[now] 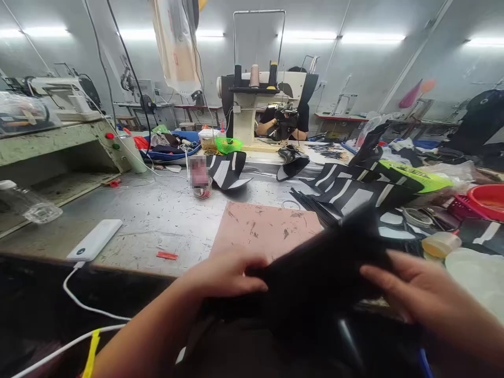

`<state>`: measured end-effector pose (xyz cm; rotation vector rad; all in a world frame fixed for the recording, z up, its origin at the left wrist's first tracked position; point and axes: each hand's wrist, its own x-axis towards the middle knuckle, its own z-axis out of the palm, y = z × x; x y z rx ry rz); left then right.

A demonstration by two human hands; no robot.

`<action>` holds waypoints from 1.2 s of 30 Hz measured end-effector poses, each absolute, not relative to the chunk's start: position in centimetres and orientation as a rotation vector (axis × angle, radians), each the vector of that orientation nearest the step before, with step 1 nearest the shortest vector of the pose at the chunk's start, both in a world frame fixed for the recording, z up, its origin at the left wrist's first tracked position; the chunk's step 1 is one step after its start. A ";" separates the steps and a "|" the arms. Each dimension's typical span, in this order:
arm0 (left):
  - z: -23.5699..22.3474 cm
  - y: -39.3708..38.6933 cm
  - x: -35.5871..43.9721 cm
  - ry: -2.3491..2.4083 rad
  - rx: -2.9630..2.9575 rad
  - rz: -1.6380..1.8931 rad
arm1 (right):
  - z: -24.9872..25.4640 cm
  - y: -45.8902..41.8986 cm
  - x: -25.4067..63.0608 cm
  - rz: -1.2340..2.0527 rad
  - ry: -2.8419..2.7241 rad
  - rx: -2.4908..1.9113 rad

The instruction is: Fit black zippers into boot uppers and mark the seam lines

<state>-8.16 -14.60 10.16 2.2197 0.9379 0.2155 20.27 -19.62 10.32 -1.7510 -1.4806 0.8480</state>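
Note:
A black sheet-like piece, blurred by motion, is stretched between my two hands at the front edge of the bench. My left hand grips its left end, thumb and fingers closed on it. At its right side my right hand pinches the edge, thumb on the near face; the other fingers are partly hidden. Behind the piece lies a pink board with dark scuffs, partly covered by it. Several black cut pieces with white strips are spread to the right. Whether the held piece is leather or fabric I cannot tell.
A white power bank with a cable lies at left, near a clear plastic bottle. A sewing machine with thread spools stands at the back, a person behind it. Red basin sits far right.

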 end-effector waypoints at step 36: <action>-2.8 -9.6 -8.5 1.514 1.761 0.312 | -5.1 -13.9 15.6 0.524 -1.603 -2.041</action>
